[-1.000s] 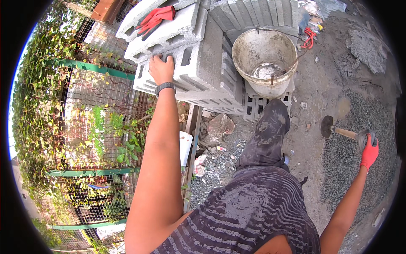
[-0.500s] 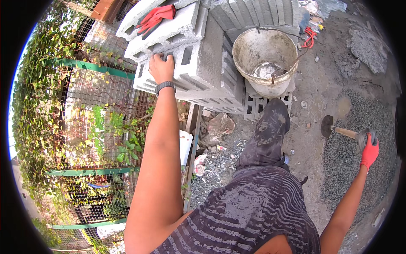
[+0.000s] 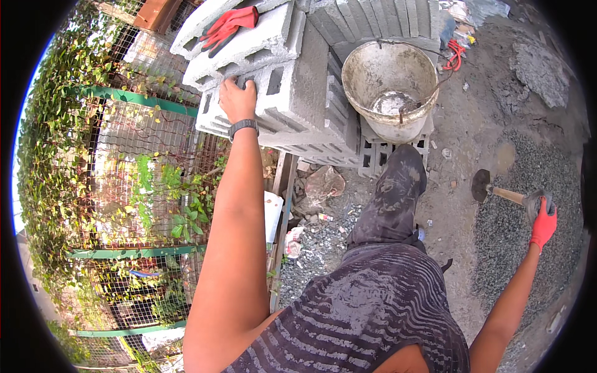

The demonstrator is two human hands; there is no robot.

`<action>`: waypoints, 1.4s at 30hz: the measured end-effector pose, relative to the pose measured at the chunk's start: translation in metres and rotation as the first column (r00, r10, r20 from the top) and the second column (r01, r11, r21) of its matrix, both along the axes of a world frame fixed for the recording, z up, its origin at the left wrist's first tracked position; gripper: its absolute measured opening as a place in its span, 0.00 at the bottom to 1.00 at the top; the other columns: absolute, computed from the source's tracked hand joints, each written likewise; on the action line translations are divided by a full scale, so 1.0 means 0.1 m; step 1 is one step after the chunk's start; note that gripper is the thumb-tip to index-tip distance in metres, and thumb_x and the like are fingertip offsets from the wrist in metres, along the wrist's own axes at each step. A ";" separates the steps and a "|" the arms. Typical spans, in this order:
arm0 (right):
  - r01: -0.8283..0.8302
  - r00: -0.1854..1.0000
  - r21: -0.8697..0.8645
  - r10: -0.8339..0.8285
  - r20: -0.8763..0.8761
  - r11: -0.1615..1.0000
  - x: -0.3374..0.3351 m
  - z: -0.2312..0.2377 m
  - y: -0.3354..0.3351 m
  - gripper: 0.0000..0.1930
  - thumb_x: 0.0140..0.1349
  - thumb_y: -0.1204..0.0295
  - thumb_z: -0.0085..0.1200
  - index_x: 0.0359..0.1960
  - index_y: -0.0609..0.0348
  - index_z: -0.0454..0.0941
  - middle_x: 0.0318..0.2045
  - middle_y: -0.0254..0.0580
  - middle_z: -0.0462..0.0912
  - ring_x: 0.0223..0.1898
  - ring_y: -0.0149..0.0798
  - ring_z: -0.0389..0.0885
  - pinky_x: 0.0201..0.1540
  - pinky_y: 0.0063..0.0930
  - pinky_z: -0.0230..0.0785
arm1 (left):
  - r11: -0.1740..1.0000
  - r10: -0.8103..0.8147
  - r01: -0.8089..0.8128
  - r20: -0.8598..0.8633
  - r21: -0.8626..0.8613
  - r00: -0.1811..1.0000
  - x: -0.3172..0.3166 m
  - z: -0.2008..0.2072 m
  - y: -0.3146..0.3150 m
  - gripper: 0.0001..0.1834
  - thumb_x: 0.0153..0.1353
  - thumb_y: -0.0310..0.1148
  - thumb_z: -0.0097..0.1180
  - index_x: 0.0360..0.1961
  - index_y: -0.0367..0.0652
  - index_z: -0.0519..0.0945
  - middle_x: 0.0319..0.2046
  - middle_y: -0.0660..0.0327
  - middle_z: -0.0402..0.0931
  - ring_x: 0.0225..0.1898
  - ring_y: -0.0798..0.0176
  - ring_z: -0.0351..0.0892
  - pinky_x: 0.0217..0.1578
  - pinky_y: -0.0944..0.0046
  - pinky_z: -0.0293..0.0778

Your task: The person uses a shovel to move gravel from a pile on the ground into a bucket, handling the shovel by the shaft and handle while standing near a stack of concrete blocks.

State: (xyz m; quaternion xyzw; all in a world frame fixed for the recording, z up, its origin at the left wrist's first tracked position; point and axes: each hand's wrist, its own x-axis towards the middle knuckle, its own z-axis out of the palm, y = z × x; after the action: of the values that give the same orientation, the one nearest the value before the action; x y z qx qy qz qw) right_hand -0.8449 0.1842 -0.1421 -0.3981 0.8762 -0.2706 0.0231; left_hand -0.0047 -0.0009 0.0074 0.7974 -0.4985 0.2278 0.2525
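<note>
My bare left hand (image 3: 237,101), with a dark watch at the wrist, is on a grey hollow concrete block (image 3: 283,93) in a stack. Its fingers curl over the block's edge by the hollow openings; their tips are partly hidden. Out to the right, my right hand (image 3: 543,225) wears a red glove with grey fingers. It is closed round the wooden handle of a hammer (image 3: 480,185), whose dark, broad head points left over the ground. A red and dark glove (image 3: 229,28) lies loose on the upper blocks.
A dirty bucket (image 3: 390,84) stands on blocks beside the stack, in front of my knee. Gravel (image 3: 516,248) covers the ground at the right. A wire fence with green rails (image 3: 140,253) and vines runs along the left. Red cord (image 3: 456,55) lies beyond the bucket.
The hammer and my right hand have shifted very slightly. My left hand stays on the block.
</note>
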 end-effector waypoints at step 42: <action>0.126 0.992 -0.020 -0.126 -0.030 0.992 0.14 0.09 -0.02 0.36 0.48 0.42 0.63 0.49 0.61 0.80 0.43 0.55 0.84 0.47 0.54 0.82 0.50 0.41 0.72 | 0.986 0.024 -0.021 -0.012 0.165 1.000 0.36 -0.10 -0.19 0.28 0.55 0.54 0.54 0.50 0.45 0.80 0.53 0.50 0.77 0.55 0.47 0.74 0.55 0.51 0.67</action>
State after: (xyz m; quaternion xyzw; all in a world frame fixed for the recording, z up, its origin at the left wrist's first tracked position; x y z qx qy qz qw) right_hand -0.8305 0.1817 -0.1335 -0.3463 0.8974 -0.2733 -0.0111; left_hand 0.0310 -0.0204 -0.0028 0.8227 -0.5047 0.1832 0.1867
